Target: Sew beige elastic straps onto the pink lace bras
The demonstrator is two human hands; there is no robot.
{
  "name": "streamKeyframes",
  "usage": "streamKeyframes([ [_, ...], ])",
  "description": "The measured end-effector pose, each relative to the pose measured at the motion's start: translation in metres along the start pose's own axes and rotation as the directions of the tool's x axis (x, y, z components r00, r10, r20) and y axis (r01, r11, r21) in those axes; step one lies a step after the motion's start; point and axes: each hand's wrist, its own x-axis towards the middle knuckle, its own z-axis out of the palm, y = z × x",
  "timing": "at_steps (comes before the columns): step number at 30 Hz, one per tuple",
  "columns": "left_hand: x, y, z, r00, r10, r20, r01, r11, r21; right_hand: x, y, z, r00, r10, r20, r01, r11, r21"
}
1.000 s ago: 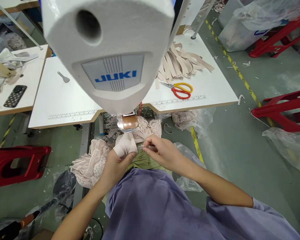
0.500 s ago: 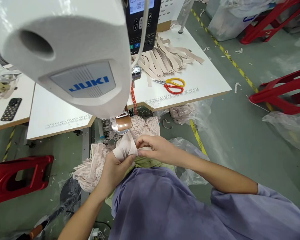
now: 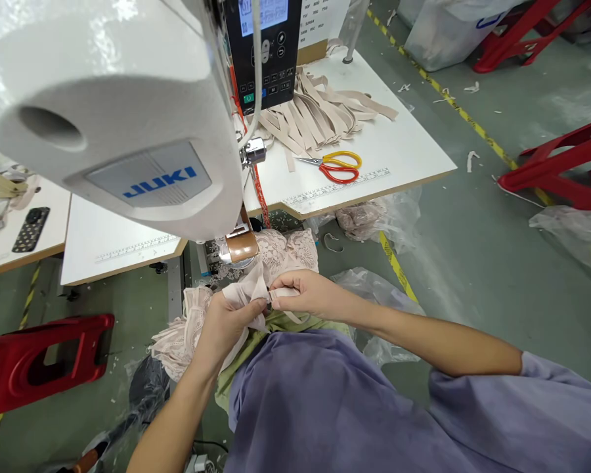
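Note:
My left hand (image 3: 234,316) is closed on the edge of a pale pink lace bra (image 3: 249,289), thumb on top. Close beside it, my right hand (image 3: 308,293) pinches a short beige strap (image 3: 284,293) whose end meets the bra edge at my left fingertips. Both hands are over my lap, just below the sewing machine head (image 3: 142,144). More lace bra cups (image 3: 285,253) lie beyond my hands under the needle area. A bunch of lace pieces (image 3: 182,335) hangs to the left of my left hand.
On the white table (image 3: 398,154) are scissors (image 3: 339,167) with yellow and red handles and a pile of beige straps (image 3: 320,115). A control panel (image 3: 266,59) stands behind the machine. A phone (image 3: 31,229) lies at left. Red stools (image 3: 44,361) stand on the floor.
My hands have drawn slightly apart, and more of the strap shows between my right fingers. The bra fabric in my left hand hangs lower. The view has shifted a little.

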Motion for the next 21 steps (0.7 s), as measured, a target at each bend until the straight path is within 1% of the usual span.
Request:
streamKeyframes([
  [3,0.002,-0.001,0.004,0.998,0.008,-0.067,-0.011,0.999,-0.043,-0.002,-0.003,0.004,0.993,-0.075,-0.087,0.068,0.994,-0.082],
  [6,0.002,0.001,0.011,0.986,0.027,-0.166,-0.036,0.998,-0.052,-0.003,-0.008,0.007,0.960,-0.217,-0.179,0.167,0.952,-0.258],
  [8,0.001,0.003,0.014,0.975,0.053,-0.218,-0.069,0.995,-0.068,-0.002,-0.012,0.008,0.931,-0.297,-0.211,0.208,0.909,-0.362],
  [10,-0.002,0.002,0.015,0.971,0.082,-0.226,-0.103,0.991,-0.081,-0.001,-0.015,0.007,0.921,-0.324,-0.218,0.224,0.894,-0.387],
  [11,-0.004,0.000,0.013,0.974,0.094,-0.206,-0.114,0.990,-0.086,0.000,-0.017,0.005,0.931,-0.302,-0.204,0.217,0.909,-0.357],
  [13,-0.008,-0.009,0.008,0.976,0.123,-0.182,-0.147,0.981,-0.126,0.001,-0.024,-0.002,0.971,-0.198,-0.134,0.166,0.962,-0.216],
  [15,-0.013,-0.023,0.005,0.959,0.164,-0.231,-0.221,0.943,-0.248,0.002,-0.035,-0.009,0.995,-0.097,-0.038,0.095,0.994,-0.049],
  [17,-0.018,-0.036,0.006,0.941,0.183,-0.286,-0.294,0.859,-0.419,0.004,-0.051,-0.016,0.997,-0.070,0.041,0.068,0.995,0.067],
  [18,-0.020,-0.041,0.009,0.947,0.182,-0.265,-0.295,0.819,-0.492,0.005,-0.060,-0.019,0.994,-0.075,0.082,0.066,0.992,0.107],
  [19,-0.022,-0.043,0.012,0.961,0.180,-0.212,-0.269,0.800,-0.537,0.008,-0.069,-0.021,0.988,-0.079,0.130,0.061,0.989,0.136],
  [20,-0.024,-0.042,0.015,0.968,0.193,-0.158,-0.249,0.796,-0.551,0.011,-0.079,-0.023,0.978,-0.081,0.192,0.054,0.988,0.145],
  [21,-0.025,-0.040,0.016,0.964,0.229,-0.137,-0.267,0.801,-0.536,0.015,-0.088,-0.025,0.963,-0.083,0.258,0.053,0.991,0.122],
])
